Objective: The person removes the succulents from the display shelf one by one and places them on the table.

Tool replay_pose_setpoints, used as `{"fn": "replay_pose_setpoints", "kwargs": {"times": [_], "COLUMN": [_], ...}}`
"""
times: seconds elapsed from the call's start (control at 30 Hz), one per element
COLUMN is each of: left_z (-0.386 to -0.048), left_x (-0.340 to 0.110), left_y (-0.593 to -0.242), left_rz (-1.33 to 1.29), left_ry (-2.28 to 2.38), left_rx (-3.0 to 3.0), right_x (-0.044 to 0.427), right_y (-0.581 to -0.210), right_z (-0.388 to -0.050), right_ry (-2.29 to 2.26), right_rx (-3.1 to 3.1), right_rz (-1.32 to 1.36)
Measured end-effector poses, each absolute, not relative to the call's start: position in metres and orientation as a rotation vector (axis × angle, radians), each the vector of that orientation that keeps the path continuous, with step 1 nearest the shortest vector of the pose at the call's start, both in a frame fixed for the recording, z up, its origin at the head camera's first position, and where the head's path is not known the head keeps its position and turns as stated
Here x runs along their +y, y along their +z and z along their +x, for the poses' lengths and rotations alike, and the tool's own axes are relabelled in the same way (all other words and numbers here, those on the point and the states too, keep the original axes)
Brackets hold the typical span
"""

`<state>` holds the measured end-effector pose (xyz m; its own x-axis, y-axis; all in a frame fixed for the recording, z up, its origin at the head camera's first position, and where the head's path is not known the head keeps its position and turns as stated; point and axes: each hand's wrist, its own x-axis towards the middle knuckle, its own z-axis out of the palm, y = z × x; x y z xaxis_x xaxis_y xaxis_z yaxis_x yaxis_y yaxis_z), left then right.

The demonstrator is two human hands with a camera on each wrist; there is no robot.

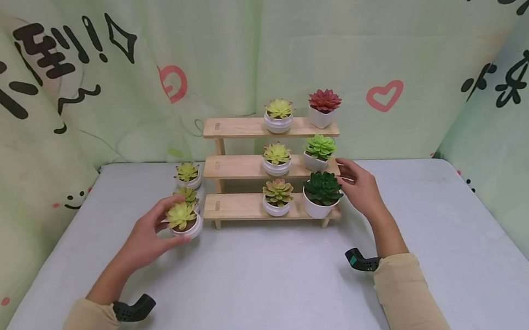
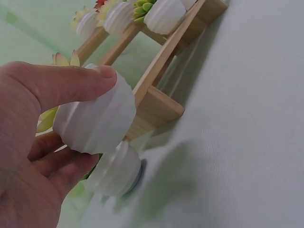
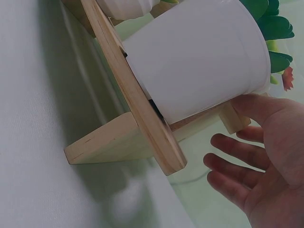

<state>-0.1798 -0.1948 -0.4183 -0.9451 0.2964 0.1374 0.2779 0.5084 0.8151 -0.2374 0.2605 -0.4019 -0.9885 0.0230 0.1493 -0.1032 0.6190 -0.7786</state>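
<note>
My left hand (image 1: 147, 237) pinches a white pot with a yellow-green succulent (image 1: 181, 217) between thumb and fingers, left of the wooden three-step stand (image 1: 240, 206). In the left wrist view the thumb of the hand (image 2: 28, 128) lies across the held white pot (image 2: 97, 118), and another pot (image 2: 116, 173) stands beyond it. My right hand (image 1: 360, 189) is at the stand's right end, beside the dark green succulent (image 1: 322, 188) on the bottom step. The right wrist view shows that hand (image 3: 266, 166) with fingers apart, its thumb by the large white pot (image 3: 199, 61).
On the top step are a yellow succulent (image 1: 279, 109) and a red one (image 1: 324, 101). The middle step holds a yellow (image 1: 276, 154) and a bright green one (image 1: 320, 148); a reddish-green one (image 1: 278, 192) is below. Two more pots, one at the back (image 1: 188, 173), stand left of the stand.
</note>
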Motion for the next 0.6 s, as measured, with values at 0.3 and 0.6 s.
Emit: {"fn": "replay_pose_setpoints", "kwargs": {"times": [0.3,0.6], "left_z": [-0.175,-0.173], "left_x": [-0.205,-0.212], "left_y": [-0.425,-0.431], "left_rz": [0.482,0.489], "left_ry": [1.398,1.366], "left_rx": [2.719,2.713], "right_x": [0.261,0.261], "right_y": [-0.402,-0.402], "right_z": [-0.238,-0.237], "right_ry": [1.319,1.316], "right_rx": [-2.703,-2.696], "right_rz": [0.056,0.065]}}
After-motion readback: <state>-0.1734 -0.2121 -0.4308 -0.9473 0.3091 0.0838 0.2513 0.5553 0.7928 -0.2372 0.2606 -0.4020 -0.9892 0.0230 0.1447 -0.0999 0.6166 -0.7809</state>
